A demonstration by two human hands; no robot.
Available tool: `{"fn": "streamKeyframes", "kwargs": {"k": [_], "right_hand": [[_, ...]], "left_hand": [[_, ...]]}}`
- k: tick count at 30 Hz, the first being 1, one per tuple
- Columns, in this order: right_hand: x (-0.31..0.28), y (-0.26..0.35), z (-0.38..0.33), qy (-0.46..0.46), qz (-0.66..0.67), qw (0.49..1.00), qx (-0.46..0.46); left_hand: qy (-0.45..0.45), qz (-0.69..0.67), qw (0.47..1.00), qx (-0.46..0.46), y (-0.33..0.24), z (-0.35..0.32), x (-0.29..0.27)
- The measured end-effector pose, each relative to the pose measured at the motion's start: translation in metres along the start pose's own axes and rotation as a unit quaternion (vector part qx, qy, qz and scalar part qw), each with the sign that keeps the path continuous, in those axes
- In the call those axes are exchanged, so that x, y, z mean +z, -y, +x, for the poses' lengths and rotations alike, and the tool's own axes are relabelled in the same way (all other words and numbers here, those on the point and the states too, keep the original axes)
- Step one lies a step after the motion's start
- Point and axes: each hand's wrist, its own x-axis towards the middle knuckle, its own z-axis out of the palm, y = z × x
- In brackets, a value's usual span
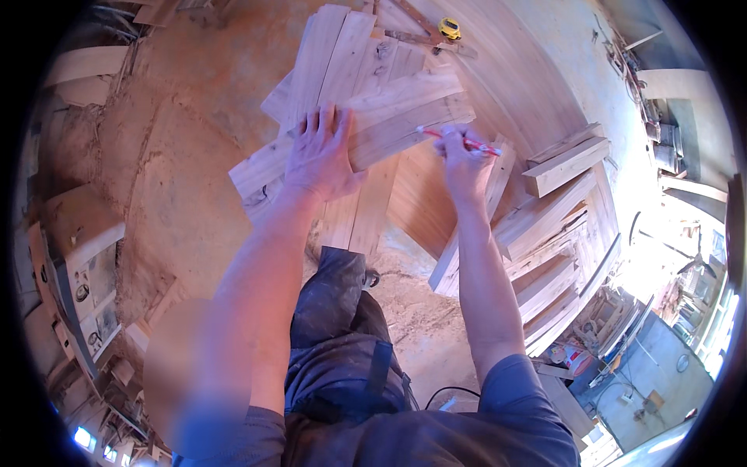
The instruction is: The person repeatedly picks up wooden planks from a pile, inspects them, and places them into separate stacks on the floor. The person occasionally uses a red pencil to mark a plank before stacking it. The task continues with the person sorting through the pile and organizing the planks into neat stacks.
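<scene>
My left hand (320, 159) lies with fingers spread on a pale wooden board (408, 121), pressing near its left part. The board lies slantwise across several other planks (342, 54) that run away from me. Near the board's right end, my right hand (465, 163) is closed around a slim red-and-white pen (482, 146). The pen's left end is close to the board's near edge; whether it touches I cannot tell.
A yellow tape measure (449, 29) sits at the far end, beside a long thin brown tool (412, 35). To the right is a stack of loose wooden pieces (545, 233), with a thick block (566, 166) on top. A white machine-like box (85, 265) stands at left.
</scene>
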Motion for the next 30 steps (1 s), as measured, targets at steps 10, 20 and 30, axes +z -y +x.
{"fn": "streamKeyframes", "kwargs": {"k": [10,20,30], "right_hand": [[-0.007,0.003,0.009,-0.024,-0.028,0.999,-0.019],[-0.024,0.011,-0.024,0.061,-0.172,0.983,-0.034],[-0.078,-0.098,-0.197,-0.174,0.082,0.975,0.111]], "left_hand": [[-0.029,0.019,0.999,0.01,0.0,0.0,0.008],[-0.032,-0.005,0.999,0.017,0.013,-0.011,0.007],[-0.041,0.011,0.999,0.011,0.009,-0.009,0.002]]}}
